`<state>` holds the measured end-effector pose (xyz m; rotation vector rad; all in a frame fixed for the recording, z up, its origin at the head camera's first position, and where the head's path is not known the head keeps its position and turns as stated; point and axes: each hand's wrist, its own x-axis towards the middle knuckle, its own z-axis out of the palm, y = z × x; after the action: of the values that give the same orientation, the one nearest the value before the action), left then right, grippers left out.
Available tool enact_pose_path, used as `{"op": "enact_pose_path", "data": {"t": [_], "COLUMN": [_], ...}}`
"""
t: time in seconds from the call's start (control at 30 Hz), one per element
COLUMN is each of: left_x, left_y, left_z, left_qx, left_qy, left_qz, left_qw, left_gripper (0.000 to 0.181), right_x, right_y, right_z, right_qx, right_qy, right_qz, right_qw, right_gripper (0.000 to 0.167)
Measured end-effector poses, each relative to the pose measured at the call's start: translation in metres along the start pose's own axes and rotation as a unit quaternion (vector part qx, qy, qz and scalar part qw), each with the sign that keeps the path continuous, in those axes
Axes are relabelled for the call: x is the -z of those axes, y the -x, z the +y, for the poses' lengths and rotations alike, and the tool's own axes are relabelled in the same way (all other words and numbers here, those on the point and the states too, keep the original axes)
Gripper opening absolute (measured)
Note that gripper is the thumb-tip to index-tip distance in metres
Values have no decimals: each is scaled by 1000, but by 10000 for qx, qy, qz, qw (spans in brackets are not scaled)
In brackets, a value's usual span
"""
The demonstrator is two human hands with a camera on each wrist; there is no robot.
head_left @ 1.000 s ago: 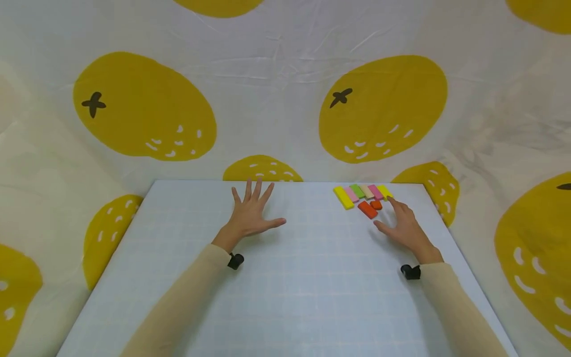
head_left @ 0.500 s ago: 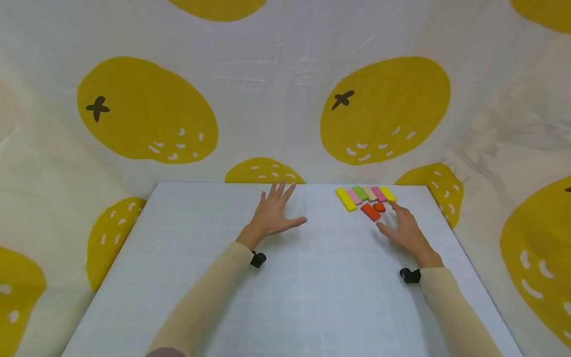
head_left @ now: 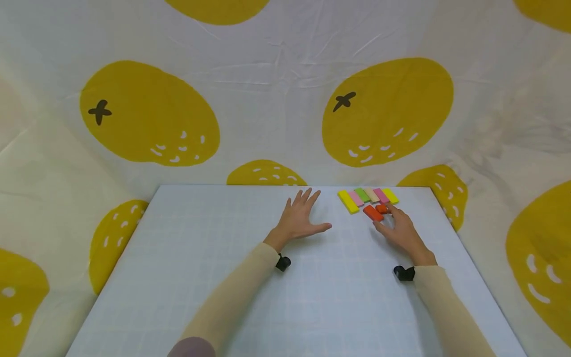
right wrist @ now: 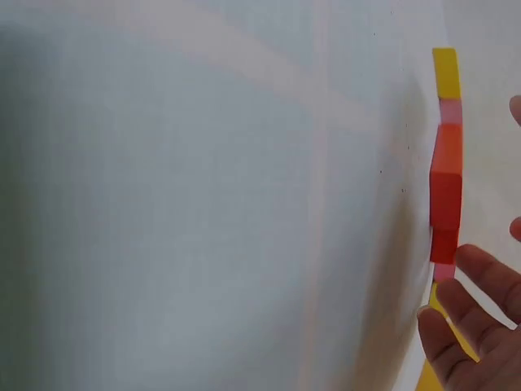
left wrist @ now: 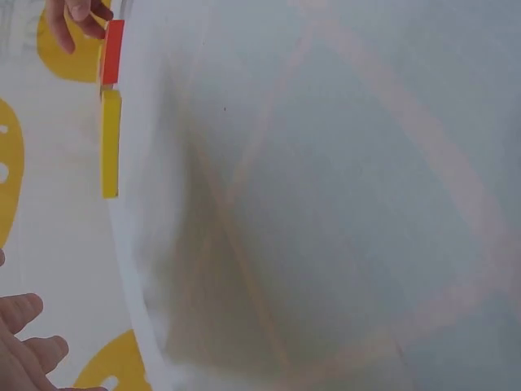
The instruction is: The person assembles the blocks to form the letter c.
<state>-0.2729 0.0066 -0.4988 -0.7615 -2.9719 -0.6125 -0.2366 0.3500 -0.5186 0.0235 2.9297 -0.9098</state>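
Loose blocks, far R. of surface (head_left: pixel 312 302); risks est.: R. hand (head_left: pixel 403 232), fingers slack & grasping nothing, has tips at or just beside small red block (head_left: pixel 381 209) (contact unclear); a low sweep could shove it into the row behind, prob. skewing R. pink block (head_left: pixel 380 195) & R. yellow block (head_left: pixel 391 196). Long red block (head_left: pixel 372 213), near thumb, might pivot if nudged at one end. L. hand (head_left: pixel 298 220), fingers splayed, holding nothing, apart from blocks; overreach could knock L. yellow block (head_left: pixel 347 202). Matls.: blocks flat-faced, plain-coloured, mostly oblong, small red one stubbier; substance n/k. Surface pale, faint grid. Backdrop (head_left: pixel 272 109): creased sheet w/ yellow fruit print.
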Motion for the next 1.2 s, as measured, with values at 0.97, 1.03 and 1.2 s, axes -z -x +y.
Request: {"op": "enact_pose_path", "data": {"t": [0.97,1.03,1.2], "left_x": [-53,-56,-61], "left_y": [-61,-66,-76], "left_z": [45,47,49], "left_qx": [78,160,423], "left_qy": [-280,-231,-207], "left_qz": [-214,-194,-196], "left_qw": [9993,9994,9987], "left_gripper": [104,102,99], "right_x": [-11,-11,-12], "right_y": [-5,-6,-11], "right_z": [-4,-6,-7], "right_qx": [452,527,788], "right_qy": [-362,-359,-322], "right_qz": [311,282,189], "right_qw": [9978,9976,9962], "right_gripper": [59,59,60]}}
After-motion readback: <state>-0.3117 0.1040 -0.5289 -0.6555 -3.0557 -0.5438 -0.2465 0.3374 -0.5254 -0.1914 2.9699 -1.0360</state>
